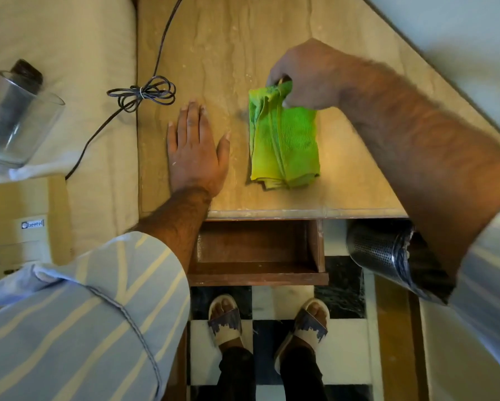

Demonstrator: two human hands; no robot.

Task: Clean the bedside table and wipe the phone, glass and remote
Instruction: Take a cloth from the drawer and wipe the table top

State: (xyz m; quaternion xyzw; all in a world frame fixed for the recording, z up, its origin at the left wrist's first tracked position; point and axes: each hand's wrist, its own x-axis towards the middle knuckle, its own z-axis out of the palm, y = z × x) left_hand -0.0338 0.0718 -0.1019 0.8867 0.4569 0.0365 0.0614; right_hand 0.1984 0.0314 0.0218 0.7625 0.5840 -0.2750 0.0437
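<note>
Right grip (306, 79) pinches the far corner of the cloth (284, 146), probably to lift or drag it for a wipe; left hand (196, 149) lies flat and open just beside the cloth, likely bracing; cloth is green, folded, ribbed, resting mid-desk (214, 53); glass (14, 120) sits well left of the cloth, on the bed (69, 30).

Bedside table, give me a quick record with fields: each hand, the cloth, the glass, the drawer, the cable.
left hand: flat, palm down on the bedside table
right hand: grip pinching the top edge of the green cloth
green cloth: folded, lying on the tabletop
glass: off the table, tipped on the bed at left
drawer: pulled open, nothing visible inside
cable: bundled coil at the table's left edge
</note>
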